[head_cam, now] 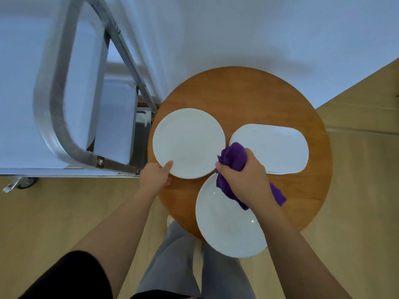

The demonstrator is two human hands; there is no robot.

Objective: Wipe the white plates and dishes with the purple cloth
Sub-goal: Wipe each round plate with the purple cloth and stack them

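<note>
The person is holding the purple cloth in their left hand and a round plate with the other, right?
Not quite. The head view shows the purple cloth bunched in the right hand. It is the left hand that holds the edge of a round plate.

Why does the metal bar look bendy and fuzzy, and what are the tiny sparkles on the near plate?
In the head view, the wide lens curves the metal bar near the edge, and it looks softly blurred there. The sparkles on the near plate are small glints of light. The right hand and purple cloth look sharper.
</note>
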